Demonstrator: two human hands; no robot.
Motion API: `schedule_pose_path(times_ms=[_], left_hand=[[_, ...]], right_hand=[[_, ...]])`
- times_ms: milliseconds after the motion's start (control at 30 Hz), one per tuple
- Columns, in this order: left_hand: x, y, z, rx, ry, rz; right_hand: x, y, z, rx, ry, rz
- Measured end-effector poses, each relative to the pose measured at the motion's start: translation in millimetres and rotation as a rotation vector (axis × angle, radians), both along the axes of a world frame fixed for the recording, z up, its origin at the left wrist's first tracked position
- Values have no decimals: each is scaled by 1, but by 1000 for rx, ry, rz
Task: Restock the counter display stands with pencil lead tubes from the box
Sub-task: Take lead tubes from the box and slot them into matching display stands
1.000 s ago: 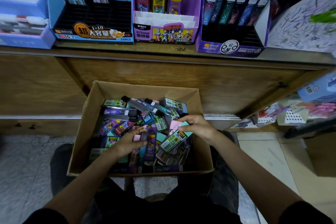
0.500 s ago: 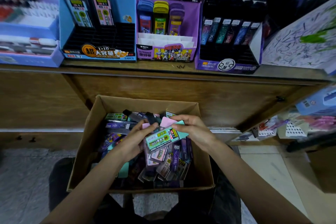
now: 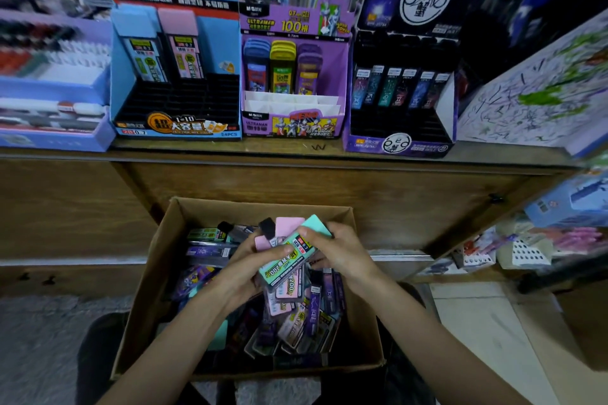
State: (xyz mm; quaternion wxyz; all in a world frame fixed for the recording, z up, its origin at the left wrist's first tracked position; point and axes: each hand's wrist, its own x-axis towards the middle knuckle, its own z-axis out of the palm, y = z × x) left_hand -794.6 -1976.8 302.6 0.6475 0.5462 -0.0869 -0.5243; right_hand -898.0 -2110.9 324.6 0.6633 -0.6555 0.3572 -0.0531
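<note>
Both are on it: the right hand (image 3: 342, 253) pinches the far cap end of the mint-green flat plastic lead tube (image 3: 293, 256), the left hand (image 3: 245, 268) grips its near end, above the open brown cardboard box (image 3: 154, 266).

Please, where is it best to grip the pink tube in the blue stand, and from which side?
Take its cap, coming from above and the right. The pink tube stands cap-up in the blue stand with its lower end down in the slots. The blue tube stands close on its left; the place on its right is empty, so fingers probably fit there.
</note>
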Motion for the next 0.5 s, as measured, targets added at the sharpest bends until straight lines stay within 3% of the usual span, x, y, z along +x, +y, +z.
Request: schedule_pose_path(times_ms=[133,300,500], left_hand=[[5,-5,11,-53,40,102],[16,-5,27,-75,-183,172],[40,9,60,-106,-429,196]], right_hand=[[0,-4,12,50,-58,-32],[2,-13,36,86,-119,8],[18,-29,85,-110,-204,20]])
